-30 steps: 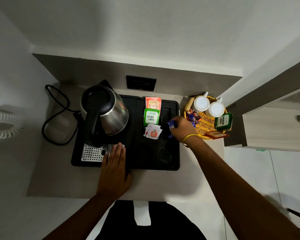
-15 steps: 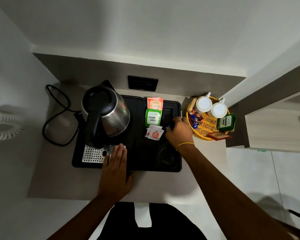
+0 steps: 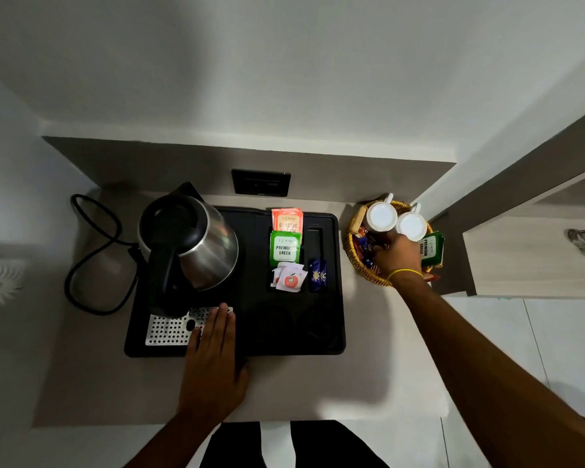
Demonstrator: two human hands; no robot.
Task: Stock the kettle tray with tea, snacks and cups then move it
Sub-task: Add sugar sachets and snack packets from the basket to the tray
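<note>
Risk at right of frame: right hand [image 3: 397, 256], grip hidden, reaching into basket [image 3: 355, 261], could topple cups [image 3: 381, 216]; left hand [image 3: 213, 359] flat, empty, on tray [image 3: 331, 332].

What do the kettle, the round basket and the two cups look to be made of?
Kettle: brushed steel body showing soft reflections, with a matte black lid and handle, probably plastic. Basket: woven wicker or rattan, yellowish strands visible. Cups: glossy white, likely ceramic.
</note>
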